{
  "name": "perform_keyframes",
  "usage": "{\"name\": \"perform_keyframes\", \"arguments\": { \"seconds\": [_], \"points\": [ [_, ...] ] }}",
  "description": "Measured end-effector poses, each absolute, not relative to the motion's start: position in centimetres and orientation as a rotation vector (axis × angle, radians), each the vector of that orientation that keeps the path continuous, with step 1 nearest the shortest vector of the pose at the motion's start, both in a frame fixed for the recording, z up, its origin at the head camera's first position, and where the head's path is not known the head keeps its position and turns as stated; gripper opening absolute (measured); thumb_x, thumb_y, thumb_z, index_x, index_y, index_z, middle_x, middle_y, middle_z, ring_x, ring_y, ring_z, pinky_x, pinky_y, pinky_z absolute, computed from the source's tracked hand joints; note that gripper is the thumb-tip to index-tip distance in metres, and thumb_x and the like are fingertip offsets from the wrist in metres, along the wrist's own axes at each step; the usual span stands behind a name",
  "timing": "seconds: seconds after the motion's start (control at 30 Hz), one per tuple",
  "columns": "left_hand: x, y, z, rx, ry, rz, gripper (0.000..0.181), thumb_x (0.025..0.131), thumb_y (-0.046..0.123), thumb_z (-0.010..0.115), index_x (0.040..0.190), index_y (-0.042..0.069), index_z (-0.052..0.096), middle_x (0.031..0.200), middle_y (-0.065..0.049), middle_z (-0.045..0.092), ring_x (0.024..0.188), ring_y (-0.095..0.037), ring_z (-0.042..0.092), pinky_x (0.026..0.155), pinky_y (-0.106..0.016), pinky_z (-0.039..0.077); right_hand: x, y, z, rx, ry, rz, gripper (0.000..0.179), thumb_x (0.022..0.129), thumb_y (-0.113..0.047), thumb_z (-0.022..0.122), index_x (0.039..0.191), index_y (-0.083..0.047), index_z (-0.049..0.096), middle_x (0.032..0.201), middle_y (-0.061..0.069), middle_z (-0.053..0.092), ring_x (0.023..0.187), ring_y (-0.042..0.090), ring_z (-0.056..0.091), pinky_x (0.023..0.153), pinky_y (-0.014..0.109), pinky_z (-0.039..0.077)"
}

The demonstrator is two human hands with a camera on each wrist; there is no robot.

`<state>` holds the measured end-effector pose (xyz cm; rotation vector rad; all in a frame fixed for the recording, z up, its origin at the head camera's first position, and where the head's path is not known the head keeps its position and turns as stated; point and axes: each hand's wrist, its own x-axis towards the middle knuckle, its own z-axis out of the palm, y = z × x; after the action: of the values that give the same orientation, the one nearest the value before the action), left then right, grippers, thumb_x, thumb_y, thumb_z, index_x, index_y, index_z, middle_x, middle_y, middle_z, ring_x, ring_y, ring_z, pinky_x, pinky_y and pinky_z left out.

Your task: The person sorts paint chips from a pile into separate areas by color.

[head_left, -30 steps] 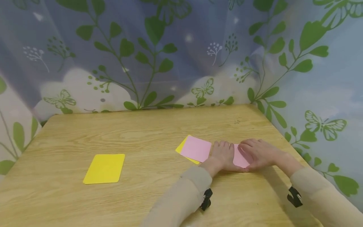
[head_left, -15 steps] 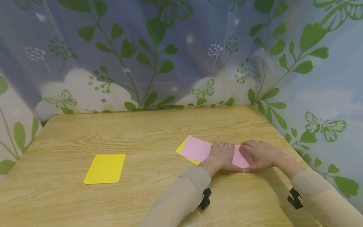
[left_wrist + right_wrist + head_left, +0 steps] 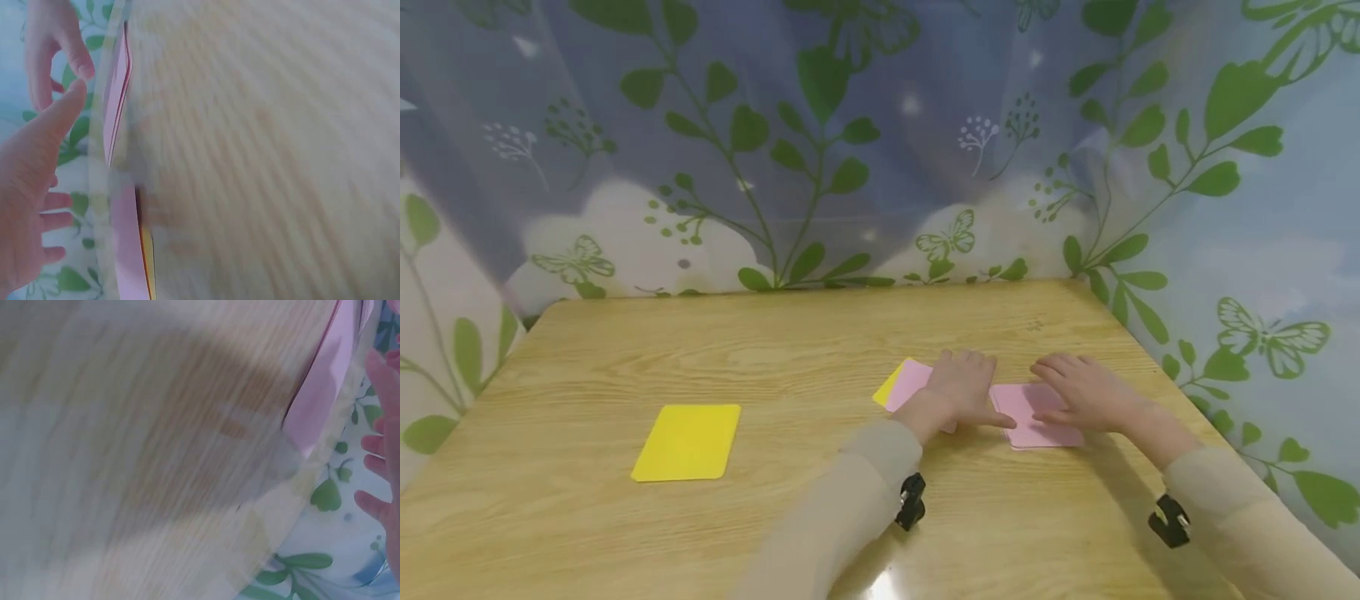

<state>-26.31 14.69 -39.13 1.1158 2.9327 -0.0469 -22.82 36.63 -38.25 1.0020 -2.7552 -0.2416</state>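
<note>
My left hand (image 3: 958,392) hovers with spread fingers over a pink paper square (image 3: 906,383), partly hiding it. Under that pink square, a yellow paper square (image 3: 886,395) sticks out at an angle. To the right lies a thin stack of pink paper squares (image 3: 1026,412); its layered edge (image 3: 119,109) shows in the left wrist view. My right hand (image 3: 1090,396) is above this stack's right side, thumb stretched over it, and grips nothing. The right wrist view shows the fingers (image 3: 374,447) apart and raised off the pink paper.
Another yellow paper square (image 3: 687,443) lies flat on the left part of the wooden table (image 3: 805,517). A leaf-patterned curtain (image 3: 820,167) hangs along the table's back and right sides. Black wrist mounts (image 3: 912,502) sit below both sleeves.
My left hand has lifted off the right pink stack and moved left over the other pink square. My right hand has loosened from the stack's edge, uncovering more of it.
</note>
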Motion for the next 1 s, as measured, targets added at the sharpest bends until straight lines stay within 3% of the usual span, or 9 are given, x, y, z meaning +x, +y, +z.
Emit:
{"name": "perform_keyframes", "arguments": {
  "seconds": [0.4, 0.57, 0.77, 1.0],
  "points": [
    [-27.8, 9.2, -38.7, 1.301, 2.919, -0.076, 0.079, 0.082, 0.066, 0.050, 0.139, 0.013, 0.040, 0.140, -0.001, 0.042, 0.130, -0.020, 0.034, 0.107, -0.042, 0.023, -23.3, 32.9, -37.9, 0.976, -2.760, -0.251, 0.066, 0.082, -0.047, 0.063, 0.124, 0.003, 0.052, 0.121, 0.018, 0.054, 0.112, 0.035, 0.049, 0.088, 0.053, 0.041],
    [-28.4, 7.0, -38.5, 1.353, 2.889, -0.111, 0.079, 0.080, 0.063, 0.056, 0.138, 0.012, 0.041, 0.138, -0.002, 0.043, 0.128, -0.021, 0.036, 0.105, -0.042, 0.025, -23.4, 30.6, -37.8, 0.933, -2.796, -0.235, 0.070, 0.082, -0.051, 0.061, 0.127, 0.002, 0.049, 0.124, 0.017, 0.052, 0.115, 0.034, 0.047, 0.089, 0.052, 0.041],
    [-28.6, 4.9, -38.5, 1.331, 2.814, -0.101, 0.091, 0.075, 0.063, 0.062, 0.143, 0.010, 0.034, 0.143, -0.006, 0.037, 0.132, -0.023, 0.031, 0.107, -0.044, 0.022, -23.3, 27.9, -37.9, 0.875, -2.862, -0.132, 0.077, 0.080, -0.055, 0.062, 0.128, 0.003, 0.047, 0.124, 0.018, 0.051, 0.113, 0.036, 0.047, 0.084, 0.053, 0.044],
    [-28.8, 3.3, -39.1, 1.317, 2.768, -0.068, 0.093, 0.074, 0.064, 0.062, 0.143, 0.009, 0.033, 0.144, -0.008, 0.036, 0.133, -0.023, 0.030, 0.108, -0.043, 0.020, -23.6, 26.1, -38.7, 0.878, -2.919, -0.131, 0.085, 0.076, -0.063, 0.060, 0.129, 0.002, 0.046, 0.126, 0.017, 0.049, 0.116, 0.035, 0.045, 0.084, 0.053, 0.043]
  ]
}}
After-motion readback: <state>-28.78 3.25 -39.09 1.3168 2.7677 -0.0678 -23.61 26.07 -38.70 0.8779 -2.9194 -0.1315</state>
